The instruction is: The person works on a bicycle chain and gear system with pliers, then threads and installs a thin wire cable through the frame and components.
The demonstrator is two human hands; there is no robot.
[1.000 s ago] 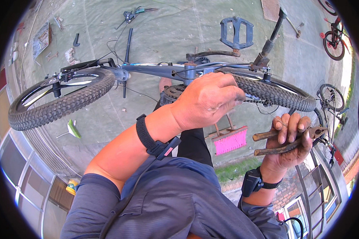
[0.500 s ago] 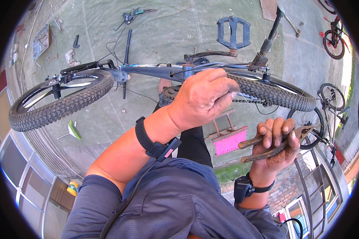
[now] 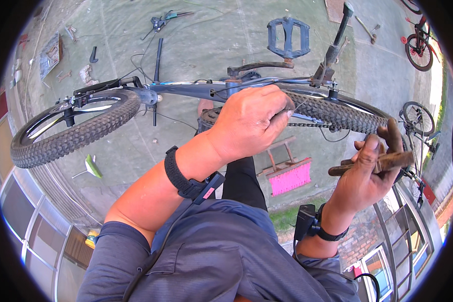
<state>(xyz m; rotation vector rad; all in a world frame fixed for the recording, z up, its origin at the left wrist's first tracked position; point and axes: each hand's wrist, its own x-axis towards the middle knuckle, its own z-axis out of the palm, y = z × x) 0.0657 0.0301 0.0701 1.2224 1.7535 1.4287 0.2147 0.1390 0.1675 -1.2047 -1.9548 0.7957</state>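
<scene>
My left hand (image 3: 254, 118) pinches what looks like a thin wire beside the rear tyre (image 3: 345, 117) of a blue-grey bicycle (image 3: 186, 90) at waist height; its fingertips are partly hidden. Below that tyre, to the right, my right hand (image 3: 367, 183) holds rusty pliers (image 3: 392, 160) between thumb and fingers, two fingers raised. The bicycle's chain (image 3: 312, 126) runs under the tyre. A pedal (image 3: 288, 40) on a crank arm rises above the frame, near a dark upright post (image 3: 337, 38). The front wheel (image 3: 40, 141) is at the left.
A small pink-seated stool (image 3: 289, 176) stands below the bicycle. Loose parts and tools lie about the ground: a brake lever (image 3: 158, 22), a metal tray (image 3: 51, 55), a hammer-like tool (image 3: 367, 32) and a green-headed item (image 3: 91, 166). Other bicycles (image 3: 419, 53) stand at the right.
My right hand has lifted two fingers and turned the pliers, raising them slightly. My left hand has shifted slightly left, still pinched. The bicycle and pedal appear slightly shifted leftward in view.
</scene>
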